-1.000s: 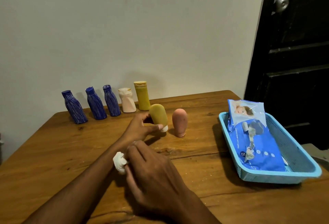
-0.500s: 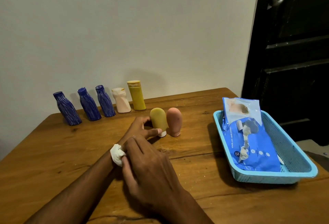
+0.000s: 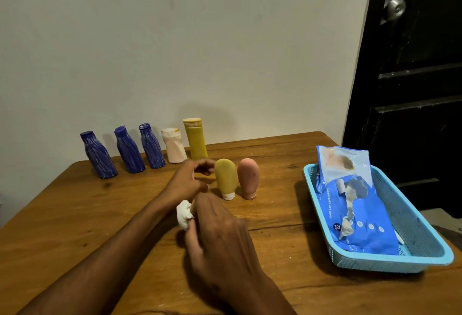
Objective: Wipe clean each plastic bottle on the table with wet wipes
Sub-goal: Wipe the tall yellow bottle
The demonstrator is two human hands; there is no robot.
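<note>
The right hand (image 3: 222, 234) is pinching a crumpled white wipe (image 3: 183, 214) between thumb and fingers, the wad sticking out at the hand's left side, low over the wooden table (image 3: 75, 227). Just beyond that grip the left hand (image 3: 186, 182) is hovering with its fingers loosely curled and empty; it seems to be clear of the nearest bottle, though the blur makes contact hard to judge. Immediately right of the left hand's fingertips a mustard tube (image 3: 226, 178) is standing on its white cap, and a pink tube (image 3: 248, 178) is standing cap-down right beside it, the two nearly touching. Farther past the hands, along the wall, a row is standing: three blue bottles (image 3: 100, 156) (image 3: 129, 151) (image 3: 151, 147), a small cream bottle (image 3: 173, 146) and a tall yellow bottle (image 3: 196, 138). Well off to the right of the grip a blue pack of wipes (image 3: 355, 209) is lying in a light blue basket (image 3: 420, 247), its upper end propped on the far rim
</note>
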